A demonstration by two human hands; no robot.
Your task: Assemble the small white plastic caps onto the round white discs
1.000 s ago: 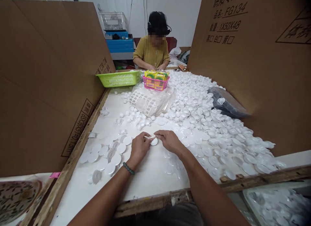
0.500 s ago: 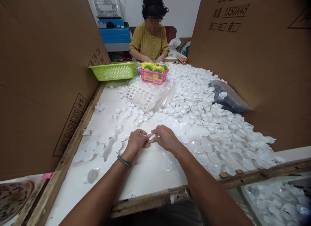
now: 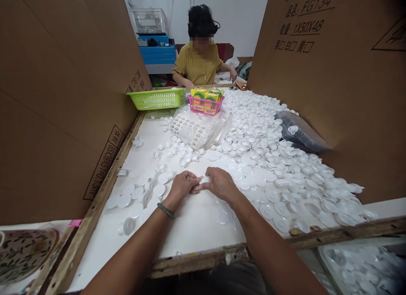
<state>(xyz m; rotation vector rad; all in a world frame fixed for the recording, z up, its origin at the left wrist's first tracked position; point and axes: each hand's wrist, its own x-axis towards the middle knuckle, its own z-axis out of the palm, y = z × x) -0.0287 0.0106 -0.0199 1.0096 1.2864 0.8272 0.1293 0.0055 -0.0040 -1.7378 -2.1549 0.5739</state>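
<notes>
A small round white plastic piece is between my two hands over the middle of the white tabletop. My right hand grips it between thumb and bent fingers. From the other side, my left hand is closed in a pinch at its edge, the fingertips nearly meeting those of the right. Part of the piece is hidden by the fingers. Several similar white discs and cups lie left of my left hand. To the right of my right hand spreads a large heap of white plastic pieces.
A green basket and a pink basket of yellow packets stand at the back, near a printed plastic bag. Tall cardboard walls flank the table. A wooden edge runs along the front. A co-worker sits opposite.
My right hand's fingers have shifted around the white piece, and more of it shows. The co-worker's arms have spread, one hand reaching towards a white basket. The view has tilted slightly.
</notes>
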